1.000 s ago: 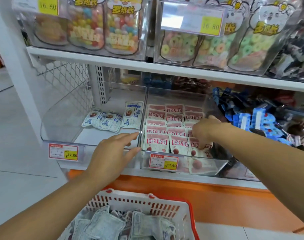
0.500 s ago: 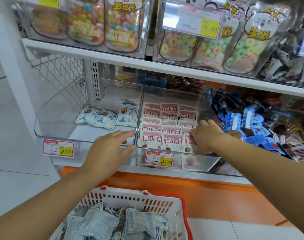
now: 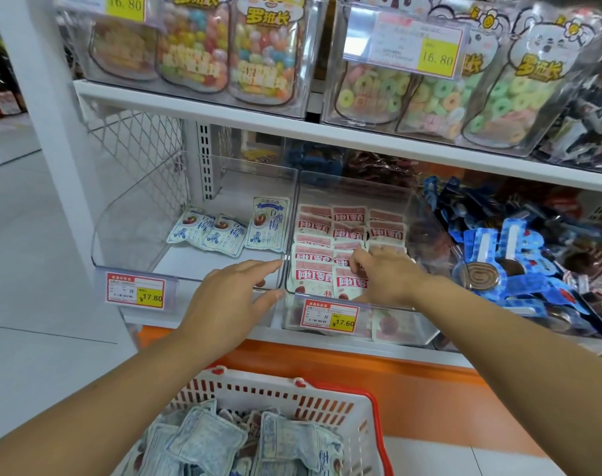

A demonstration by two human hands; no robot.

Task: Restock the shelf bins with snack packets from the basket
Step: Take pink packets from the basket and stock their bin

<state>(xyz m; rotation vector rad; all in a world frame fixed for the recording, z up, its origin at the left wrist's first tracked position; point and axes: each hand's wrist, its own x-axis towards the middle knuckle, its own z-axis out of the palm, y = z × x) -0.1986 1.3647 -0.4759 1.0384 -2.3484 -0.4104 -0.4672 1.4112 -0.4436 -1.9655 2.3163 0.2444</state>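
my left hand is flat and open, fingers straight, resting against the front lip of the left clear bin, right by the wall where it meets the right clear bin. my right hand is inside that right bin, fingers bent down onto the rows of red-and-white packets; i cannot tell whether it grips one. three blue-and-white packets lie at the back of the left bin. below, the red-rimmed basket holds a heap of pale snack packets.
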